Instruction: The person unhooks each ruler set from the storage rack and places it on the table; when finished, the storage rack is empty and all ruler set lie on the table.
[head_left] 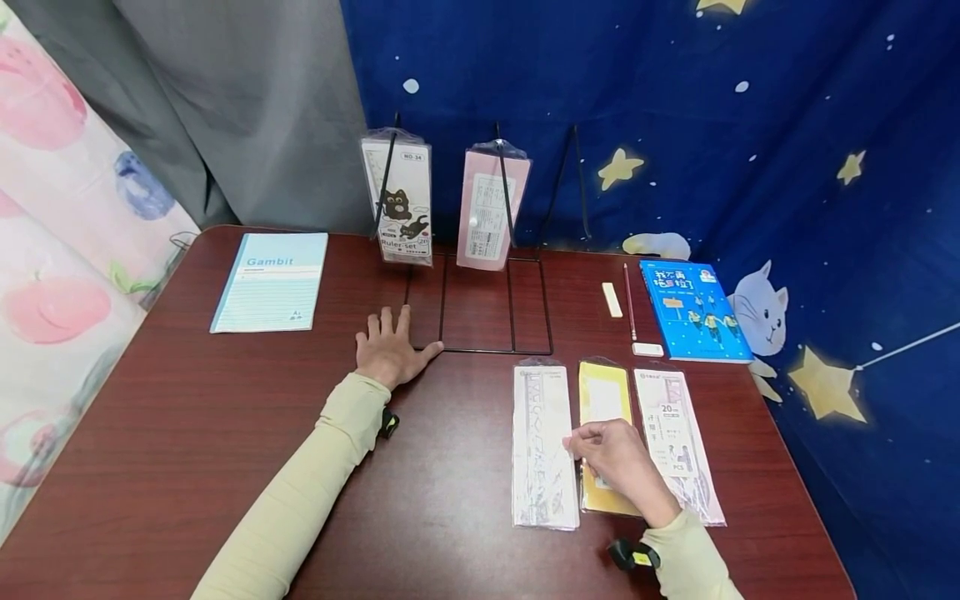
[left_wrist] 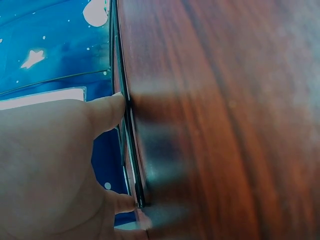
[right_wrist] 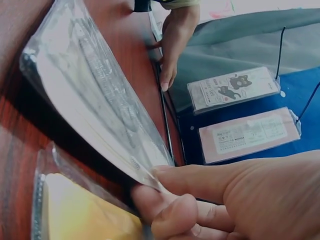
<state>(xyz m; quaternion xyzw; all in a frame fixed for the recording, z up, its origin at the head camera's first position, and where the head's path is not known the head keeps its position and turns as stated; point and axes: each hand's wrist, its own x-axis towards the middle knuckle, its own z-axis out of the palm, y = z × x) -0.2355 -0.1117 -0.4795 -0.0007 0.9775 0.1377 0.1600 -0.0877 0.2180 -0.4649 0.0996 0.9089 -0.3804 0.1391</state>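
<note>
My right hand pinches the right edge of a white ruler-set packet between thumb and fingers. In the right wrist view that packet is tilted, with its pinched edge raised off the table. Beside it lie a yellow packet, partly covered by the hand, and a pale pink-white packet. My left hand lies on the table with fingers spread, its thumb touching the black wire rack at the base. Two hooks of the rack carry a cat-print ruler set and a pink packet.
The rack's right-hand hook bears no packet. A Gambit notebook lies at the left. Toward the right are an eraser, a pencil, a second eraser and a blue book. Curtains stand behind the table.
</note>
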